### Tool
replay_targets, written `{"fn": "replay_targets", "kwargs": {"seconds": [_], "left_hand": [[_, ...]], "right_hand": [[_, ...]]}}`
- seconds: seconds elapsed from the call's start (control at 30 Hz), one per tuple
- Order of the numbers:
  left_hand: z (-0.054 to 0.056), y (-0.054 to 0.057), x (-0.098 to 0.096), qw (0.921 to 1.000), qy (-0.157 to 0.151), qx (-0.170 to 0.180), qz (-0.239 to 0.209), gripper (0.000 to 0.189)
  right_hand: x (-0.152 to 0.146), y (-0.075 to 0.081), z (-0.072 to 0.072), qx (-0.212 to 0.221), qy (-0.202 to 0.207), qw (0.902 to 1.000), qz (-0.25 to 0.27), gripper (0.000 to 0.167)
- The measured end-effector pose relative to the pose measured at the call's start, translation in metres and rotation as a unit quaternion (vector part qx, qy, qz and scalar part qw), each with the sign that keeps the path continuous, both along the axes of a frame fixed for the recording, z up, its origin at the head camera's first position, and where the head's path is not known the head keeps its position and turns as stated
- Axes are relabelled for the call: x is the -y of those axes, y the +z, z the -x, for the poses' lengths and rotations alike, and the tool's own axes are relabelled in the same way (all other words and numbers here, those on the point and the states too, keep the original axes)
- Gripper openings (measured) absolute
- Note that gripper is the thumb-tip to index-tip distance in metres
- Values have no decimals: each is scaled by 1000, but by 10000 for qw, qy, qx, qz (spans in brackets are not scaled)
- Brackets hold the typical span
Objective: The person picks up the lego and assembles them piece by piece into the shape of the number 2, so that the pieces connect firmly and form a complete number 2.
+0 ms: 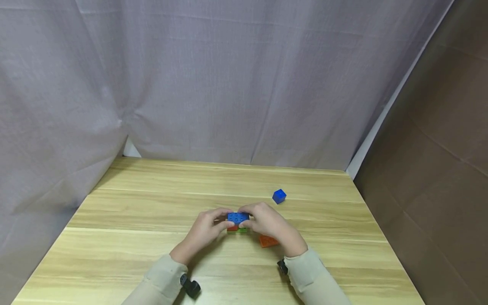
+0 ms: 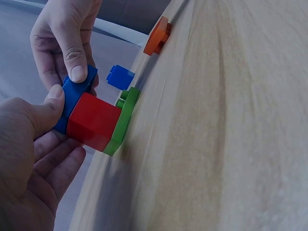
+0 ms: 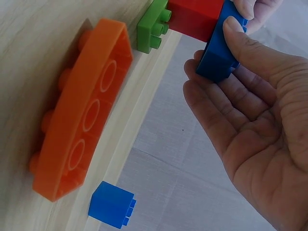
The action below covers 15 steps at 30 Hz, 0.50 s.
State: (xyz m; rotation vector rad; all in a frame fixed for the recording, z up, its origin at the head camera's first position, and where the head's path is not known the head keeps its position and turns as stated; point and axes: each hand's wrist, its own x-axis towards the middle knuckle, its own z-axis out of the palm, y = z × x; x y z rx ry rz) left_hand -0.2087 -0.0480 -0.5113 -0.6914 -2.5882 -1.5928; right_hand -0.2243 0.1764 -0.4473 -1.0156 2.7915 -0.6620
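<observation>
Both ends of the rectangular blue plastic brick [image 1: 237,217] sit pinched between the fingers of our left hand [image 1: 205,229] and right hand [image 1: 267,221], above the red plastic block [image 2: 94,121], and we judge it light, stiff, best gripped across its long sides.

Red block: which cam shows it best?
Left wrist: the red block appears large, sides in plain view between the held blue block and the green block. Head shows just a small patch below the held blue block; right wrist's top edge crops it.
</observation>
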Motion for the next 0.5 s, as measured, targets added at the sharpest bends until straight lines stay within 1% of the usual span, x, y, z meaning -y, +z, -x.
{"fn": "replay_targets", "kwargs": {"seconds": [0.27, 0.5], "left_hand": [[0, 0, 0, 10000, 22, -38, -15, 30], [0, 0, -1, 9999, -11, -130, 70, 31]], "right_hand": [[0, 0, 0, 23, -33, 10000, 8, 26], [-2, -1, 0, -35, 65, 10000, 28, 27]]}}
